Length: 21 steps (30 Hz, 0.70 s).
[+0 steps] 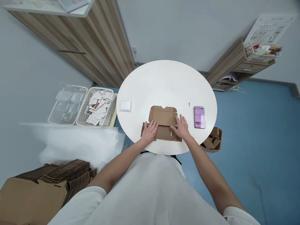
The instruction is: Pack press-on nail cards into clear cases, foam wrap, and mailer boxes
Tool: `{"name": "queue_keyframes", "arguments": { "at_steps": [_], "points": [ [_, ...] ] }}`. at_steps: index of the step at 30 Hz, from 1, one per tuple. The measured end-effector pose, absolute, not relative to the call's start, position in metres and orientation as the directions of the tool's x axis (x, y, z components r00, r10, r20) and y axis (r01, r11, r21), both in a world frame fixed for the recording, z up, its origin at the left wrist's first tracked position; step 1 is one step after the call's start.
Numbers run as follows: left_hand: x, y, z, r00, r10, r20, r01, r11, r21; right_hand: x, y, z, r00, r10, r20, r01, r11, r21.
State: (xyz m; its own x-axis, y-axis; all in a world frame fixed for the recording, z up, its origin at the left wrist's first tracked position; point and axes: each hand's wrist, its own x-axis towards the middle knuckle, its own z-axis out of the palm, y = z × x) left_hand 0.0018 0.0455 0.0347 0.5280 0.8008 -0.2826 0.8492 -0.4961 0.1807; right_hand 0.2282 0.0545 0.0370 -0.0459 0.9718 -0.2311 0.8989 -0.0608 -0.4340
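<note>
- White shirt (154,187) filled the lower centre of the frame.
- Brown cardboard box (163,118) lay mid-frame on a white bench (166,81): seemingly part-folded, not yet closed.
- Left hand (150,131) rested open on its left side; right hand (182,127) spread wider at its right edge, neither visibly gripping.

Soft, even light brightens my round white counter (166,81). My left hand (150,131) and right hand (181,126) look crisp, while translucent white sheets (77,142) smear, wide-angle stretch tilts the tall wood-grain cabinet (105,40), and mosaic obscures the purple rectangular phone (199,117).
</note>
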Motion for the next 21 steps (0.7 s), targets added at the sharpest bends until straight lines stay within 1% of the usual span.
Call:
{"name": "queue_keyframes", "arguments": {
  "at_steps": [2, 4, 5, 7, 9, 11, 13, 15, 17, 18, 19, 21],
  "points": [
    [-0.001, 0.043, 0.033, 0.536, 0.801, -0.266, 0.844, -0.508, 0.173, 0.223, 0.039, 0.039, -0.179, 0.964, -0.198, 0.942, 0.110, -0.317],
    [-0.002, 0.041, 0.032, 0.540, 0.803, -0.253, 0.842, -0.516, 0.160, 0.217, 0.024, 0.037, -0.323, 0.919, -0.227, 0.932, 0.267, -0.243],
    [-0.003, 0.041, 0.031, 0.542, 0.804, -0.246, 0.841, -0.519, 0.156, 0.215, 0.018, 0.035, -0.358, 0.900, -0.248, 0.927, 0.310, -0.213],
    [-0.003, 0.041, 0.031, 0.551, 0.803, -0.228, 0.835, -0.529, 0.155, 0.209, 0.010, 0.031, -0.360, 0.892, -0.274, 0.932, 0.326, -0.161],
    [-0.003, 0.042, 0.032, 0.564, 0.797, -0.217, 0.826, -0.541, 0.161, 0.205, 0.006, 0.026, -0.326, 0.903, -0.279, 0.945, 0.303, -0.125],
    [-0.005, 0.039, 0.033, 0.569, 0.795, -0.211, 0.822, -0.543, 0.171, 0.202, 0.005, 0.023, -0.299, 0.913, -0.276, 0.954, 0.280, -0.107],
    [-0.013, 0.033, 0.034, 0.536, 0.821, -0.197, 0.842, -0.504, 0.191, 0.199, 0.005, 0.021, -0.282, 0.920, -0.272, 0.959, 0.265, -0.100],
    [-0.028, 0.023, 0.031, 0.422, 0.888, -0.181, 0.896, -0.379, 0.231, 0.197, 0.005, 0.019, -0.272, 0.924, -0.268, 0.962, 0.254, -0.101],
    [-0.048, 0.011, 0.024, 0.208, 0.958, -0.195, 0.944, -0.145, 0.297, 0.196, 0.003, 0.018, -0.266, 0.927, -0.265, 0.963, 0.245, -0.109],
    [-0.059, 0.005, 0.019, 0.100, 0.970, -0.221, 0.939, -0.019, 0.343, 0.195, 0.002, 0.017, -0.262, 0.928, -0.266, 0.964, 0.240, -0.113],
    [-0.069, 0.001, 0.013, 0.043, 0.965, -0.259, 0.914, 0.067, 0.401, 0.194, 0.001, 0.016, -0.256, 0.928, -0.269, 0.965, 0.232, -0.118],
    [-0.085, -0.004, 0.003, 0.042, 0.952, -0.303, 0.845, 0.128, 0.519, 0.192, 0.000, 0.015, -0.240, 0.930, -0.278, 0.969, 0.211, -0.129]
  ]
}}
